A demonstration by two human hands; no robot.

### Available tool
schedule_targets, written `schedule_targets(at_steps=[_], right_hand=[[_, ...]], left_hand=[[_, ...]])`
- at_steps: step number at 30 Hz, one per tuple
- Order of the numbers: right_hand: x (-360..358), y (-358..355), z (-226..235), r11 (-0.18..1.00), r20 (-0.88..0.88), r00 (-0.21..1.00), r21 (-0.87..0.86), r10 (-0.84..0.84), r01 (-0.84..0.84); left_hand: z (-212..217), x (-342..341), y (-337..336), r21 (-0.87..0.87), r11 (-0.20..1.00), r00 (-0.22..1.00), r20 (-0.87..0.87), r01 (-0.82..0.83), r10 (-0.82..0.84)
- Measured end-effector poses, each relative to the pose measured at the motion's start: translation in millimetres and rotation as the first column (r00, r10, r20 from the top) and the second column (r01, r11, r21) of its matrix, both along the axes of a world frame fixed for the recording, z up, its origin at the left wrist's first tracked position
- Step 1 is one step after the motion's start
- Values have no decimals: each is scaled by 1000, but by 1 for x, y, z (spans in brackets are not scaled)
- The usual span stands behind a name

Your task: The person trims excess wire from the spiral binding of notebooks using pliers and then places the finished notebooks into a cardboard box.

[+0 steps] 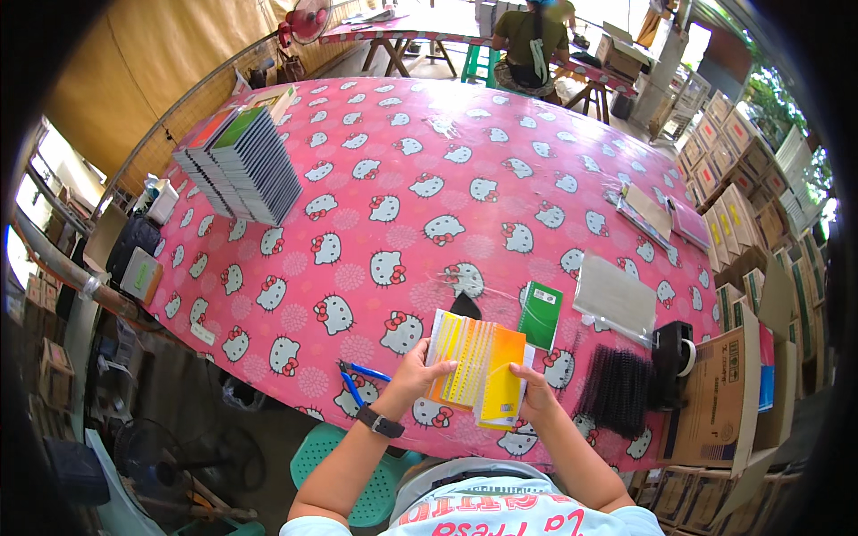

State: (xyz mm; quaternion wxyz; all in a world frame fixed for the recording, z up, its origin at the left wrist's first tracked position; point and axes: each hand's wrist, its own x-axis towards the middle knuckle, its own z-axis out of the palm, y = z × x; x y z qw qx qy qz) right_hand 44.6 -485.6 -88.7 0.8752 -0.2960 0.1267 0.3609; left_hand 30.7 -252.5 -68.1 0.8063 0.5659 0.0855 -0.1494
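Note:
Between my two hands is a fanned bundle of yellow and orange notebook covers (474, 364), with punched holes along some edges and white pages showing behind. My left hand (418, 371) grips its left side with the thumb on top. On the right edge, my right hand (534, 391) closes with its thumb over the yellow cover. Just beyond the bundle lies a green notebook (542, 314), and a small black piece (465, 306) sticks out behind it. Blue-handled pliers (355, 382) rest beside my left wrist. Black spiral binding coils (615, 391) lie in a pile right of my right hand.
Clear plastic sheets (615, 297) and a black tape dispenser (672, 362) sit to the right, beside an open cardboard box (715, 402). A tall notebook stack (255, 170) stands far left on the pink tablecloth (357, 232). A person (534, 49) sits at the far table.

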Motion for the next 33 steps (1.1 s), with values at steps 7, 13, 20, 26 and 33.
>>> schedule_targets(at_steps=[7,13,20,26,33], right_hand=[[12,6,-7,999,3,1000,28,19,-19],[18,16,-4,996,43,996,-4,84,-84],[23,21,-12,996,6,998,-63,67,-66],[22,4,-17,996,21,997,39,-76,75],[22,7,1,993,81,997,121,9,-19]], left_hand=[[-11,3,15,-99,983,988,-20,-154,153],[-22,3,12,-188,976,993,-59,-111,102],[-37,-13,28,-112,973,979,-38,-202,199],[-39,-3,78,-337,805,864,-58,-488,500],[-16,42,99,-734,537,783,11,-416,622]])
